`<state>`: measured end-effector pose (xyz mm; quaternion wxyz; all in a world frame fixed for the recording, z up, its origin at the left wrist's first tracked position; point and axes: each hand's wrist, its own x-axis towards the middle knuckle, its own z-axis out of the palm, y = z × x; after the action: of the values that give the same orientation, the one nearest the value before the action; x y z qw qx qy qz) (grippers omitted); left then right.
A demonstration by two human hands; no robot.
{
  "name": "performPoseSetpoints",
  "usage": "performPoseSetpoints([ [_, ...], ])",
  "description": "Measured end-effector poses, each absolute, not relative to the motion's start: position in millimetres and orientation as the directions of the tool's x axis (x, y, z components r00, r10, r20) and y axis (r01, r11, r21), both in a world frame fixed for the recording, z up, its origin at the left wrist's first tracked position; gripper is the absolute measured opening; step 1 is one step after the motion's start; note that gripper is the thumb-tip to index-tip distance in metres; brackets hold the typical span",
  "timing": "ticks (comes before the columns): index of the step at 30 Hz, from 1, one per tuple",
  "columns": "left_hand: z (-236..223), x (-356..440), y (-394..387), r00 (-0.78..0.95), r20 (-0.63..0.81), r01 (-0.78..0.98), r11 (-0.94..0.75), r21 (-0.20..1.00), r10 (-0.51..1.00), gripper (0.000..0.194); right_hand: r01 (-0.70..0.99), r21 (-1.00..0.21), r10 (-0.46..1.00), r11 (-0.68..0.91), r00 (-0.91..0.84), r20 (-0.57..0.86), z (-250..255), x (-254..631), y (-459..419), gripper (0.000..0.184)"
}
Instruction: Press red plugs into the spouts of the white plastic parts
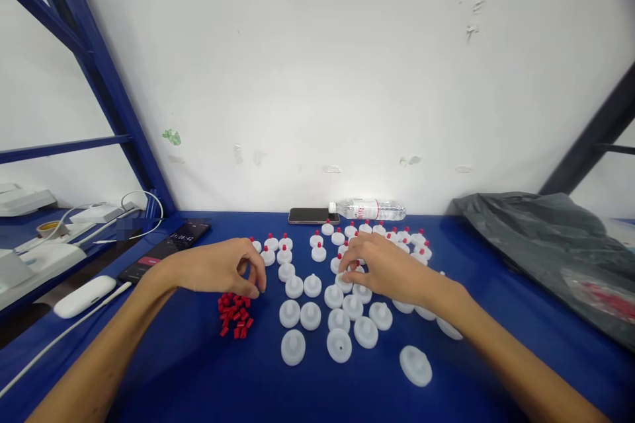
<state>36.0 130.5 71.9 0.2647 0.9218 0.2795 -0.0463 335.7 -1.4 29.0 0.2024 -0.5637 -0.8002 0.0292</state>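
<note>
My left hand (237,268) hovers just above a heap of small red caps (235,312), thumb and fingertips pinched together. Whatever may be between those fingertips is too small to make out. Among white disc-shaped lids with short spouts, my right hand (380,266) has its thumb and fingers closed at one white lid (343,284), partly covering it. Several bare white lids (310,315) lie nearer to me, one (339,345) showing a dark hole. Farther back, white lids with red caps on their spouts (318,252) stand in groups, some hidden behind my hands.
A dark phone (313,216) and a clear plastic bottle (377,209) lie along the wall. On the left are a phone with a lit timer (186,236), a white device (85,296) and a cable (64,337). A grey plastic bag (536,238) covers the right side.
</note>
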Motion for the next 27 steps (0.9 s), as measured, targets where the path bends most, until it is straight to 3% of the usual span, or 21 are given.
performPoseSetpoints([
  [5, 65, 30, 141, 0.818, -0.356, 0.575, -0.653, 0.493, 0.452, 0.016, 0.869, -0.359, 0.922, 0.341, -0.233, 0.311, 34, 339, -2, 0.01],
  [13, 56, 34, 144, 0.842, -0.337, 0.54, -0.637, 0.551, 0.422, 0.011, 0.836, -0.45, 0.922, 0.313, -0.155, 0.354, 33, 337, -3, 0.018],
  [20, 60, 50, 133, 0.85, -0.085, 0.432, -0.595, 0.678, 0.52, 0.027, 0.821, -0.452, 0.906, 0.349, -0.173, 0.385, 33, 328, -4, 0.017],
  [27, 43, 81, 105, 0.764, 0.164, 0.231, -0.502, 0.834, 0.624, 0.035, 0.851, -0.326, 0.848, 0.412, -0.227, 0.479, 19, 315, -1, 0.031],
])
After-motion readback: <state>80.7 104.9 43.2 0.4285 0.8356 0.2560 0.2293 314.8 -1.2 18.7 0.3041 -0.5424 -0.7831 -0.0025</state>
